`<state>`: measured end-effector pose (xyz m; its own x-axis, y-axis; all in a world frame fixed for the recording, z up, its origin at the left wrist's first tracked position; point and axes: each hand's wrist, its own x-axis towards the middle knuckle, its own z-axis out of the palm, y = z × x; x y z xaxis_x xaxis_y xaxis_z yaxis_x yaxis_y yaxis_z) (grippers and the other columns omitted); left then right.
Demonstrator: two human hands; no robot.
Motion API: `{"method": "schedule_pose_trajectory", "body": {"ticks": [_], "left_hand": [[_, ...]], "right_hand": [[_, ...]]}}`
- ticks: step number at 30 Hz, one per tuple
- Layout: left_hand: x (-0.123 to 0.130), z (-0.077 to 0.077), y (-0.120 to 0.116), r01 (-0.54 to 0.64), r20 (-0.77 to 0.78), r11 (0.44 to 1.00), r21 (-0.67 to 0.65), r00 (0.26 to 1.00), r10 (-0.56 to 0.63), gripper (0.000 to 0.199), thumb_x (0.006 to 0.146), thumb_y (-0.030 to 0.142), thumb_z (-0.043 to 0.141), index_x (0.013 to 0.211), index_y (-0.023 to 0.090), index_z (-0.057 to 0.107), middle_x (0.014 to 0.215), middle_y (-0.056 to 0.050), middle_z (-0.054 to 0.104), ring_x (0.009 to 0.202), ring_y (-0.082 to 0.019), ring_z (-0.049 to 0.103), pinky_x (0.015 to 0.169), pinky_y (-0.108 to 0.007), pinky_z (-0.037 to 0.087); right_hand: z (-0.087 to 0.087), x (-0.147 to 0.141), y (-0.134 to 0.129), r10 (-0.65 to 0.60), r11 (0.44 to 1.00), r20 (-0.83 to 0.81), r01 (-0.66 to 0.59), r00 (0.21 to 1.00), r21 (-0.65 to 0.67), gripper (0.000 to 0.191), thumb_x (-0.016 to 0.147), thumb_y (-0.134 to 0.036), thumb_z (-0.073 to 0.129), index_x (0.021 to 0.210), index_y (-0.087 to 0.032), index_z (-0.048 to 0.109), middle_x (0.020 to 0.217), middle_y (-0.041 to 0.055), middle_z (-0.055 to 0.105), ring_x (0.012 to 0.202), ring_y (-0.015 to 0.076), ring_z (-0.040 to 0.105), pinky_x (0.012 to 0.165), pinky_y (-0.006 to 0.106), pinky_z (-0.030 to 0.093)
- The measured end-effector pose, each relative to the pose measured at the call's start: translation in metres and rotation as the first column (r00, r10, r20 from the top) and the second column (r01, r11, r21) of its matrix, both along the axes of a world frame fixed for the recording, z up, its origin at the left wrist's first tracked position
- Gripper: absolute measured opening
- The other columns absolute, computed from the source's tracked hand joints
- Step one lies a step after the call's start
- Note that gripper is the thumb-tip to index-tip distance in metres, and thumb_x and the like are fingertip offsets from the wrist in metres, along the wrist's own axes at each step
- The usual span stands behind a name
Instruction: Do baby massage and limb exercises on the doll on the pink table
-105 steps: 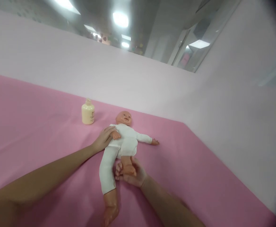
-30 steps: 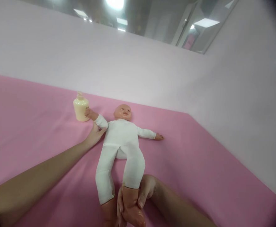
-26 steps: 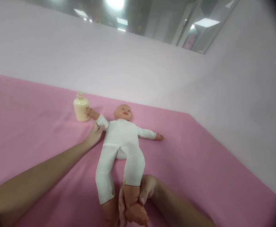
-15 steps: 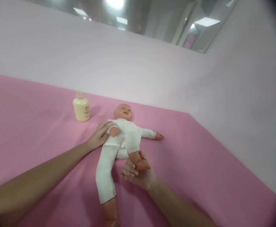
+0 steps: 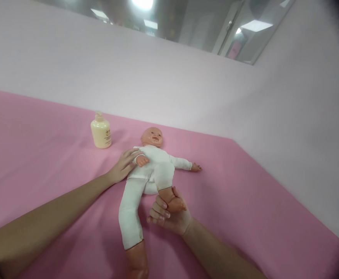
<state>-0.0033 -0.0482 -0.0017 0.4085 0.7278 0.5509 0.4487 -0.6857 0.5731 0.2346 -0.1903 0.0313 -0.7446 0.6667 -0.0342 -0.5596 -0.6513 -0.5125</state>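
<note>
Smooth pink covering (image 5: pixel 47 151) spreads below me, running back to a plain white wall (image 5: pixel 158 85). Face up near its middle lies a baby doll (image 5: pixel 154 154) with a white cloth body and tan plastic head, hands and feet, its head toward the wall. About a second ago its leg on my right stretched toward me and its arm on my left reached out beside the bottle; now both are bent in over the body, so this arm and the opposite leg sit close together, and I judge both hands are steadying that fold. My right hand (image 5: pixel 177 223) is curled around the tan ankle from below, fingers closed on it. My left hand (image 5: pixel 125 164) lies along the bent sleeve, fingers long and slightly spread; I cannot tell whether they pinch or only press. The doll's other leg lies nearly straight, beside my right hand, its foot at the bottom edge. Its other arm points out to the right. Beyond my left hand, apart from it, stands a glossy cream pump bottle (image 5: pixel 102 135) with dark lettering. It blocks neither hand; the raised leg hides part of the torso. Above the wall, a glass panel (image 5: pixel 169 19) shows bright lights.
</note>
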Motion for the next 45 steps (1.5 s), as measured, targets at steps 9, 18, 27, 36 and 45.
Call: {"method": "schedule_pose_trajectory", "body": {"ticks": [9, 18, 27, 36, 45], "left_hand": [[0.000, -0.001, -0.001, 0.006, 0.022, 1.000, -0.004, 1.000, -0.006, 0.050, 0.102, 0.045, 0.030, 0.143, 0.024, 0.050, 0.152, -0.010, 0.044, 0.143, -0.027, 0.033, 0.121, -0.049, 0.022], [0.002, -0.001, 0.000, -0.033, 0.098, 0.999, -0.042, 0.995, 0.037, 0.052, 0.103, 0.047, 0.025, 0.143, 0.022, 0.048, 0.148, -0.011, 0.050, 0.138, -0.027, 0.040, 0.120, -0.049, 0.025], [0.002, -0.003, 0.001, -0.067, 0.127, 0.992, -0.111, 0.989, 0.081, 0.053, 0.103, 0.051, 0.026, 0.141, 0.022, 0.049, 0.148, -0.010, 0.049, 0.139, -0.026, 0.038, 0.120, -0.048, 0.023], [0.000, -0.004, 0.002, -0.060, 0.132, 0.991, -0.123, 0.988, 0.076, 0.055, 0.102, 0.051, 0.027, 0.143, 0.021, 0.047, 0.149, -0.010, 0.048, 0.139, -0.027, 0.038, 0.121, -0.049, 0.023], [0.002, 0.003, -0.003, -0.036, 0.054, 0.995, -0.091, 0.998, 0.042, 0.054, 0.101, 0.054, 0.031, 0.143, 0.025, 0.049, 0.150, -0.010, 0.045, 0.141, -0.028, 0.034, 0.121, -0.049, 0.022]], "right_hand": [[-0.005, 0.002, -0.001, 0.056, 0.994, -0.040, -0.052, 0.998, 0.092, 0.065, 0.088, -0.077, 0.034, 0.064, -0.019, 0.050, 0.049, -0.0041, 0.041, 0.052, 0.0122, 0.036, 0.080, 0.036, 0.044], [-0.032, 0.005, -0.001, 0.436, 0.819, 0.095, -0.438, 0.895, 0.371, 0.064, 0.062, -0.077, 0.061, 0.073, -0.014, 0.065, 0.053, 0.0065, 0.061, 0.054, 0.0177, 0.052, 0.071, 0.038, 0.043], [-0.041, 0.007, 0.002, 0.639, 0.668, 0.094, -0.611, 0.764, 0.424, 0.067, 0.059, -0.074, 0.062, 0.078, -0.010, 0.071, 0.058, 0.0099, 0.067, 0.053, 0.0203, 0.058, 0.076, 0.041, 0.049], [-0.045, 0.006, 0.008, 0.660, 0.630, 0.166, -0.660, 0.733, 0.410, 0.072, 0.058, -0.084, 0.061, 0.074, -0.015, 0.068, 0.054, 0.0076, 0.064, 0.058, 0.0206, 0.056, 0.073, 0.042, 0.046], [-0.023, 0.000, 0.002, 0.230, 0.935, -0.177, -0.167, 0.957, 0.313, 0.077, 0.083, -0.087, 0.027, 0.067, -0.019, 0.060, 0.046, -0.0007, 0.050, 0.054, 0.0156, 0.046, 0.075, 0.035, 0.043]]}}
